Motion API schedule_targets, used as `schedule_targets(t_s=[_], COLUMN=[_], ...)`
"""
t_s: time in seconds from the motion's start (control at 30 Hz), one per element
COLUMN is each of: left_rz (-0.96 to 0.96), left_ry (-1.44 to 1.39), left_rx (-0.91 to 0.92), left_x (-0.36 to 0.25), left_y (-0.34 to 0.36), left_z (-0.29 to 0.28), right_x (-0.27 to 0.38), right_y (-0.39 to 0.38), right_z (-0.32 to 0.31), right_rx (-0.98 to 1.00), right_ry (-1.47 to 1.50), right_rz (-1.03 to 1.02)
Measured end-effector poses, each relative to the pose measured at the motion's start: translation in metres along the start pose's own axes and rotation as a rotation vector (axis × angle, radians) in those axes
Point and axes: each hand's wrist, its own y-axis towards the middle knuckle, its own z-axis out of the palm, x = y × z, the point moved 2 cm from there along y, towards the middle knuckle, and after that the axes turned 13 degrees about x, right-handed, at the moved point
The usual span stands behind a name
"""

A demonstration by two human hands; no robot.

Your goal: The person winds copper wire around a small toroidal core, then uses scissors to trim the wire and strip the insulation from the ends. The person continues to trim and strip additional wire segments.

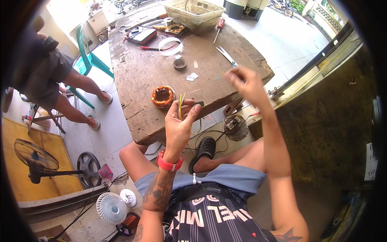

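Observation:
My left hand (180,121) is above the near edge of the wooden table, its fingers closed round thin yellow wires (181,105). A small dark flat piece (198,104) shows at its fingertips; whether the hand holds it too is unclear. Just left of this hand, a ring-shaped motor stator (163,97) with copper-orange windings sits on the tabletop. Over the table's right side, my right hand (249,85) is smeared by motion with its fingers curled. Scissors (226,55) lie right beyond its fingers, their handles partly hidden, so contact cannot be made out.
On the wooden table (133,80) are a tape roll (179,64), a clear ring (171,46), a screwdriver (219,30), a multimeter (142,36) and a plastic bin (195,16). A person (52,72) stands left beside a green chair (86,56). Fans (111,207) occupy the lower left.

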Motion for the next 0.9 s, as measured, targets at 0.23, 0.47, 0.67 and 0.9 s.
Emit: schedule_targets(t_s=[0.23, 0.47, 0.67, 0.9], left_rz=[0.073, -0.077, 0.003, 0.564], left_ry=[0.061, -0.137, -0.406, -0.547], left_rx=[0.071, 0.089, 0.037, -0.492], left_x=[0.014, -0.003, -0.012, -0.089], left_y=[-0.015, -0.042, -0.058, -0.051], left_z=[-0.004, -0.019, -0.027, -0.132], right_x=[0.007, -0.007, 0.038, 0.012], right_y=[-0.059, -0.007, -0.058, -0.112], right_z=[0.098, 0.072, 0.118, 0.177], right_rx=[0.132, -0.093, -0.078, 0.312], right_ry=[0.562, -0.032, 0.174, 0.202], right_rz=[-0.118, -0.035, -0.401, -0.140])
